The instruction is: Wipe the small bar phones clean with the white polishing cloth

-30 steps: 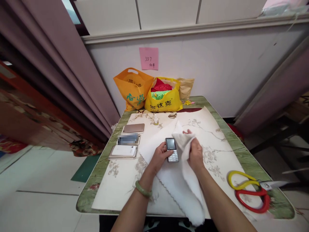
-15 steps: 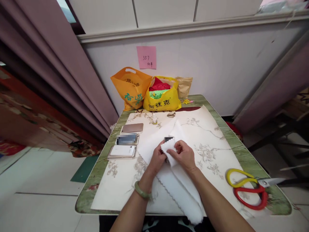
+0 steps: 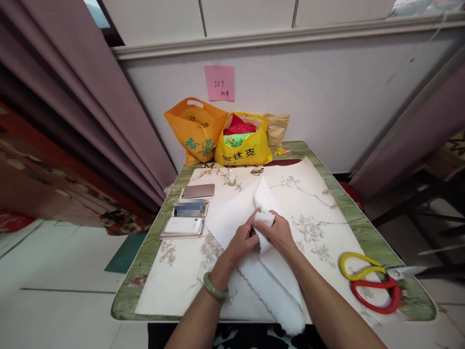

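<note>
Phone [image 3: 256, 245], mostly hidden, is between a person's two hands, over the middle of the table [image 3: 132, 293]; only part of its keypad shows below the fingers. Left hand [image 3: 242, 243]: thumb and fingers are clamped on it from the left side. Right hand [image 3: 282, 234]: fingers are pinched together on a fold of white cloth [image 3: 281, 303] laid over its upper part. Whether it rests on the layer beneath or is held up, one cannot tell. More of the cloth spreads under both hands, its near corner hanging past the table edge. A green bangle [image 3: 215, 287] circles the left wrist. Beneath lies a floral sheet [image 3: 163, 288]. To the left, flat devices lie in a column, a white one [image 3: 183, 225] nearest. To the right are scissors [image 3: 393, 281] with yellow and red handles. Behind stand a small bottle [image 3: 231, 179], an orange bag [image 3: 199, 138] and a yellow bag [image 3: 243, 154].
</note>
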